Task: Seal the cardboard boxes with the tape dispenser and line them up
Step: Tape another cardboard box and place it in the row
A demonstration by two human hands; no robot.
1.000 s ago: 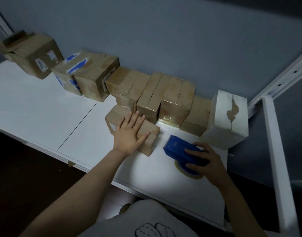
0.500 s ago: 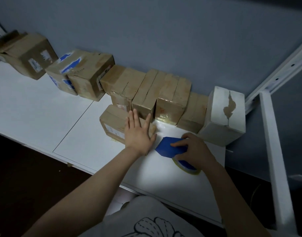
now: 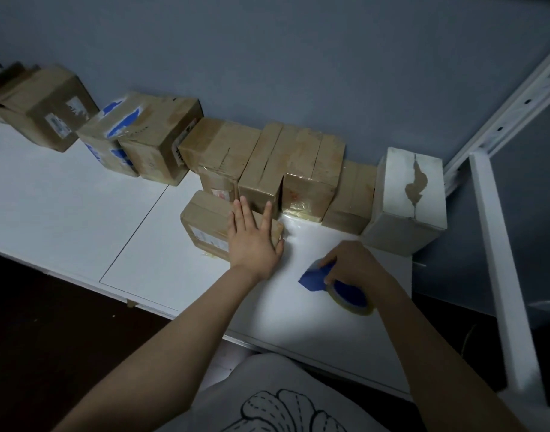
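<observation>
Here, head view.
Room: white table [image 3: 64,194] set against a grey-blue wall [image 3: 298,57].
Boxes: seven brown boxes [image 3: 311,163] and one white box [image 3: 404,213] lined along it; one front box [image 3: 205,219].
Left hand [image 3: 251,241]: laid flat on the front box.
Right hand [image 3: 357,266]: wrapped round the tape dispenser [image 3: 314,279], on the table.

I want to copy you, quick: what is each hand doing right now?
Left hand: open, fingers straight, flat on the small brown cardboard box.
Right hand: closed round the blue plastic tape dispenser.
</observation>
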